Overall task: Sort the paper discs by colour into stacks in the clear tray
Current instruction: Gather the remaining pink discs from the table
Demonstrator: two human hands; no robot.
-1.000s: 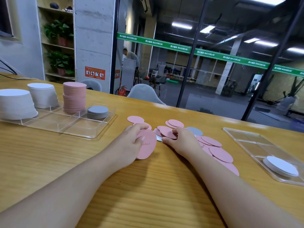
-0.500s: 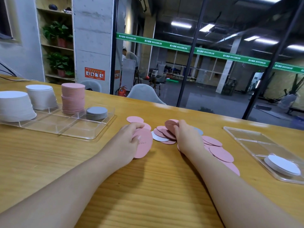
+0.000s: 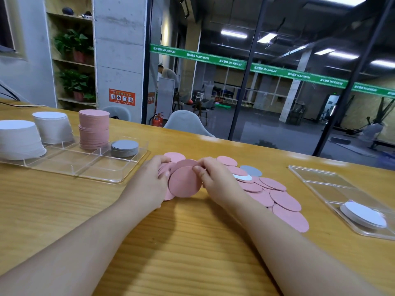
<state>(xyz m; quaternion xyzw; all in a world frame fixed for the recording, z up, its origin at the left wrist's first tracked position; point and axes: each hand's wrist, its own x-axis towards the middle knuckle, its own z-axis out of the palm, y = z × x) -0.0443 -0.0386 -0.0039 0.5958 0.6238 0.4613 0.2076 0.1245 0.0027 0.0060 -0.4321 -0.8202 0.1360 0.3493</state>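
Left hand (image 3: 149,184): grasping the pink discs (image 3: 184,181), held on edge.
Right hand (image 3: 215,180): pinching the same discs.
Pink stack (image 3: 94,131): in clear tray (image 3: 96,174), far left.
Nearer: left hand.

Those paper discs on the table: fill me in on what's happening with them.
A person is sorting them by colour. Both hands, left hand and right hand, hold a small bunch of pink discs gathered from the loose pile on the wooden table. The clear tray at left already holds two white stacks, a tall pink stack and a short grey stack. Pink discs, plus one grey and one white, remain unsorted.
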